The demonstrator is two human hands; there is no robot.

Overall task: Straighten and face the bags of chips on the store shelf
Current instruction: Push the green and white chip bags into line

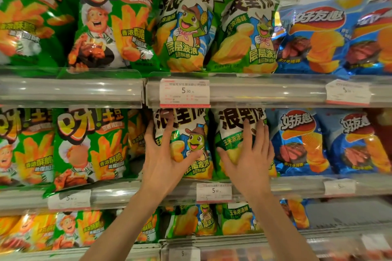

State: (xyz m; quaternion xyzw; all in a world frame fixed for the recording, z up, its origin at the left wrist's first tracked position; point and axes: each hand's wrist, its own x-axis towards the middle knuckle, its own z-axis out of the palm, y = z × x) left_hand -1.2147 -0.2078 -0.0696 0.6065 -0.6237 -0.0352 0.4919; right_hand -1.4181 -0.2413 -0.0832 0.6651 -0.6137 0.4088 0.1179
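On the middle shelf two green-and-white turtle chip bags stand upright side by side. My left hand (163, 154) lies spread on the front of the left turtle bag (191, 133), thumb stretched across its lower middle. My right hand (250, 150) lies flat on the right turtle bag (231, 125), fingers straight and pointing up. Both bags face outward. Each hand covers part of its bag's print.
Green fry-snack bags (91, 144) stand left of my hands, blue chip bags (301, 142) to the right. The top shelf (265, 89) holds the same three kinds; its price tag (184, 93) hangs just above my left hand. A lower shelf holds more bags.
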